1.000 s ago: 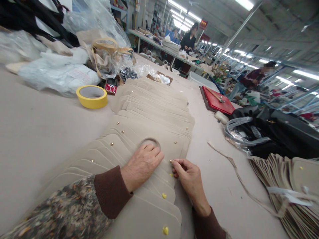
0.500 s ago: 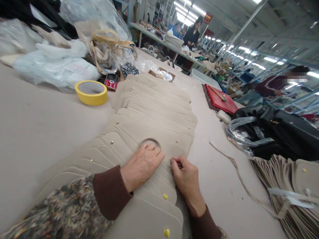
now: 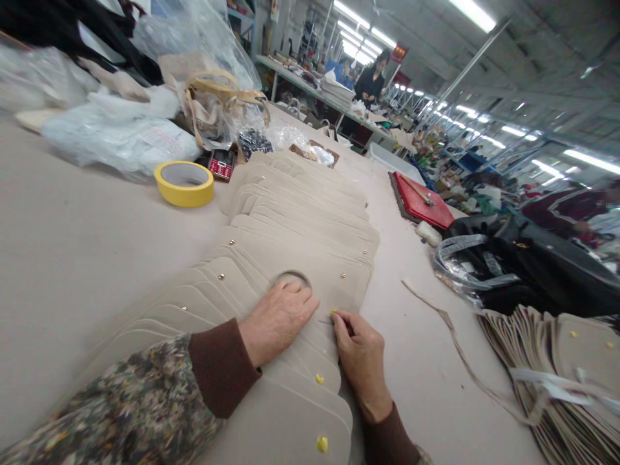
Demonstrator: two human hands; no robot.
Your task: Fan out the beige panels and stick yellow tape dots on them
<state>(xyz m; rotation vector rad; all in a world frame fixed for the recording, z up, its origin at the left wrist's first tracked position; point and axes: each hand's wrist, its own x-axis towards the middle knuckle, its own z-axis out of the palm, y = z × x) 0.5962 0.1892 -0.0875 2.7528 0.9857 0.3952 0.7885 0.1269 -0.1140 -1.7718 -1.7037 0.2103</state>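
Observation:
My left hand (image 3: 279,321) lies over the overlapping beige panels (image 3: 290,245), palm down with its fingers curled together. They bend in at a round, grey-beige rim (image 3: 290,274); whether this is a ring or an opening I cannot tell. Just to the right, my right hand (image 3: 359,345) is closed in a pinch of thumb and forefinger at a panel's right edge. A small yellow bit (image 3: 334,312) shows at those fingertips, and a thin dark line juts leftward from them. Nearer to me, yellow bits (image 3: 322,444) sit on panel corners. Farther panels carry small metal studs (image 3: 221,276).
A yellow tape roll (image 3: 184,184) lies left, before plastic-wrapped bundles (image 3: 121,132). On the right are a hammer (image 3: 417,190) on a red slab (image 3: 431,210), a black bag (image 3: 523,258), a beige strip (image 3: 453,326) and a tied panel stack (image 3: 523,361). Other people work beyond.
The yellow bit at my right fingertips now shows, and the dark line beside it sticks out farther. My left hand stays in place on the panels. The view has shifted slightly.

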